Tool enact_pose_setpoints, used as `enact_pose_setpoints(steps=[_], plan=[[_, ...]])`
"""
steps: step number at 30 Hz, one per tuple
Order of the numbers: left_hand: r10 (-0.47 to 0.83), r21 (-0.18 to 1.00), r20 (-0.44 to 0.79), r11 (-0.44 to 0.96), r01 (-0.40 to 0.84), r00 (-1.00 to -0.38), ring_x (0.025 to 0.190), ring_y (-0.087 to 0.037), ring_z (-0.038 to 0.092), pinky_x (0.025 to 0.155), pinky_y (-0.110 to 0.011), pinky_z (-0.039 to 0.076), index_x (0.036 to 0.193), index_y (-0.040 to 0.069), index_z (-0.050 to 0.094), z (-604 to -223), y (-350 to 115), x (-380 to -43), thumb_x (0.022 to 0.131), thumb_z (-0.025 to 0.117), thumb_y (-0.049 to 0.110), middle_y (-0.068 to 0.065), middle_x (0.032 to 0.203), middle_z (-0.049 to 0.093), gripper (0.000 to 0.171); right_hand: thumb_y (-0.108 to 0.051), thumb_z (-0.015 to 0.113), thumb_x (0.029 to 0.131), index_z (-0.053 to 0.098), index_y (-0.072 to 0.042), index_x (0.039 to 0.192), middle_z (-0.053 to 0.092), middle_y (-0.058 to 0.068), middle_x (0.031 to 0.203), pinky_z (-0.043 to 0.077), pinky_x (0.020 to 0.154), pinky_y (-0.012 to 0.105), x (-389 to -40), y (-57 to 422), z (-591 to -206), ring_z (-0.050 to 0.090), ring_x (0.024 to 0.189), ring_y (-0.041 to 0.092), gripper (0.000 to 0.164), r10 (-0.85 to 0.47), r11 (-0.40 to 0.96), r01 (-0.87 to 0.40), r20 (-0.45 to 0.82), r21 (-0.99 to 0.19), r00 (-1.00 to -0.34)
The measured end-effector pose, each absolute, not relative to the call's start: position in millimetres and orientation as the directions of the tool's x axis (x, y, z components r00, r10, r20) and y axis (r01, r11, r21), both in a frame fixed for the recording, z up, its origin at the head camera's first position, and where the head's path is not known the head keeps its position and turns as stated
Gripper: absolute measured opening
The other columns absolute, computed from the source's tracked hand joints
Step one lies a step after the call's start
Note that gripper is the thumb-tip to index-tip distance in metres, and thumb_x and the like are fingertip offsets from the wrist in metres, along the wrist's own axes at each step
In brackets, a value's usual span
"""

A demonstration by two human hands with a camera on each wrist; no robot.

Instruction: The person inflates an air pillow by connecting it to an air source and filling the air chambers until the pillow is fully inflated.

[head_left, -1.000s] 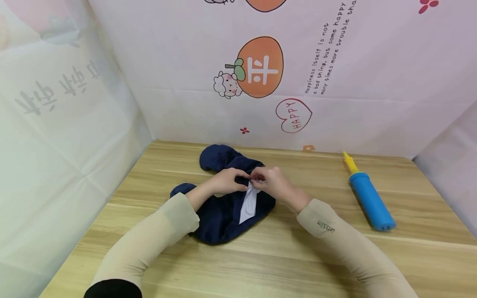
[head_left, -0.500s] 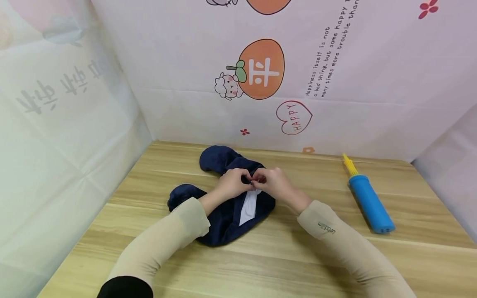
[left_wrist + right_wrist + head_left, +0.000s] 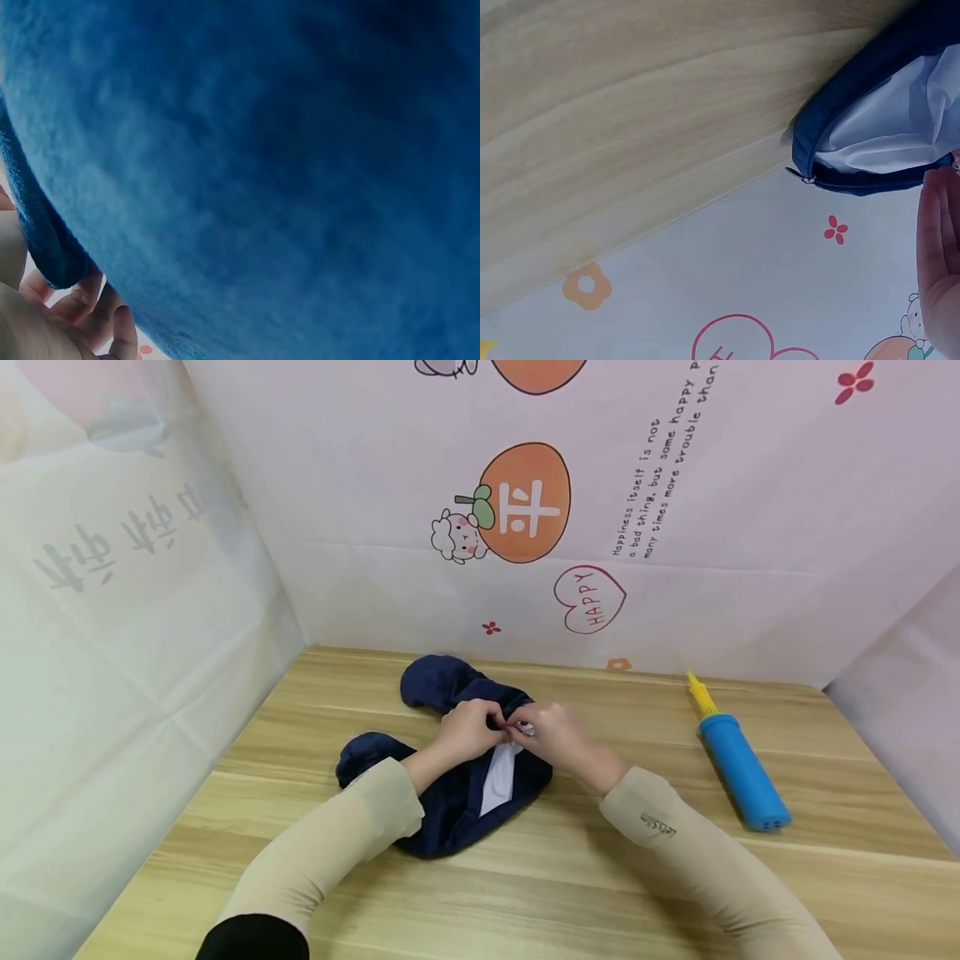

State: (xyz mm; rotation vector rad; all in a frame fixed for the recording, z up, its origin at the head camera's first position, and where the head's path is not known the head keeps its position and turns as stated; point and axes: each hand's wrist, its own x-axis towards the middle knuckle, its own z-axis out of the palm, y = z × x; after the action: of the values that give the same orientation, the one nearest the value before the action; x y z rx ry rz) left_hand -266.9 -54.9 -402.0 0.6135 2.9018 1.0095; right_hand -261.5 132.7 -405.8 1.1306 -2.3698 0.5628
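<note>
A navy plush U-shaped neck pillow [image 3: 442, 814] lies on the table with its two rounded ends toward the left. Its zipped opening shows a white inner liner [image 3: 498, 783]. At the far end of that opening, my left hand [image 3: 468, 731] and right hand [image 3: 553, 737] meet fingertip to fingertip, both pinching at the liner. The exact bit between the fingertips is hidden. Navy plush [image 3: 247, 180] fills most of the left wrist view. A zipper pull [image 3: 808, 179] hangs at a corner of the opening in the right wrist view.
On the right of the wooden table [image 3: 547, 893] lies a blue hand pump [image 3: 744, 772] with a yellow nozzle [image 3: 702, 694]. A printed white backdrop [image 3: 360, 585] rises behind the table's far edge, and a white sheet [image 3: 135, 693] hangs at the left.
My left hand has shifted a little right, its thumb and finger coming together beside the right hand's. More of the pillow's near left end now shows. My right hand has barely moved.
</note>
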Motion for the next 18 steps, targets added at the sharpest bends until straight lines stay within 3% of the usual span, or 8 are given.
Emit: enact_pose_setpoints(steps=[14, 18], plan=[[0.357, 0.638, 0.161, 0.674, 0.373, -0.920, 0.063, -0.012, 0.054, 0.064, -0.031, 0.043, 0.085, 0.015, 0.074, -406.2, -54.8, -266.1, 0.091, 0.080, 0.018, 0.001, 0.090, 0.072, 0.009, 0.005, 0.081, 0.081, 0.075, 0.001, 0.087, 0.073, 0.010, 0.081, 0.058, 0.063, 0.034, -264.0, 131.7, -410.3, 0.071, 0.072, 0.021, 0.009, -0.589, 0.516, -0.840, 0.641, -0.169, -0.491], [0.359, 0.649, 0.162, 0.663, 0.373, -0.919, 0.066, -0.013, 0.056, 0.067, -0.032, 0.044, 0.084, 0.015, 0.074, -405.8, -55.1, -265.1, 0.091, 0.080, 0.018, -0.002, 0.096, 0.072, 0.010, 0.006, 0.079, 0.082, 0.075, 0.002, 0.086, 0.074, 0.010, 0.081, 0.059, 0.065, 0.035, -265.0, 133.3, -411.0, 0.072, 0.073, 0.022, 0.007, -0.556, 0.499, -0.815, 0.613, -0.295, -0.562]])
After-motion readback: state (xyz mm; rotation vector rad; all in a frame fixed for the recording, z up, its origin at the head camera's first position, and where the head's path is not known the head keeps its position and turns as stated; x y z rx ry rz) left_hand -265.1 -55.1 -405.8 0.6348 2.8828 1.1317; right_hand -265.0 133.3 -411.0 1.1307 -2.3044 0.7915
